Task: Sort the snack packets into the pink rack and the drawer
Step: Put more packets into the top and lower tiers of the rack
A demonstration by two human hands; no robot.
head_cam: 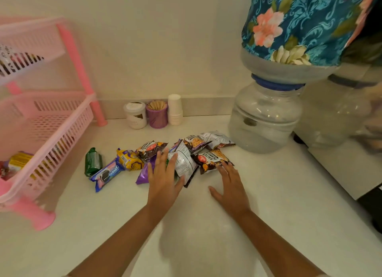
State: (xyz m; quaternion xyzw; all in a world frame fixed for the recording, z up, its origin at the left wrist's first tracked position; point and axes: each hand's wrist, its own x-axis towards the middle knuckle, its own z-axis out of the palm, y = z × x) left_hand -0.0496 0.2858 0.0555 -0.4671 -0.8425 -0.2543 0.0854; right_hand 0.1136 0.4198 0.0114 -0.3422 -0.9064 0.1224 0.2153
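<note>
Flat hands [163,179] at packet pile [182,156] edge, pink rack [47,136] left

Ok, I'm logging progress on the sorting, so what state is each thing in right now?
left hand: open, fingers straight, resting on the snack packets
right hand: open, fingertips touching a salted peanuts packet
snack packets: loose pile on the counter, unsorted
Oreo packet: lying flat, sealed
green packet: lying apart at the pile's left
pink rack: lower tier holds a few packets
paper cups: stacked upside down
water jug: upright, cloth-covered bottle on top
</note>
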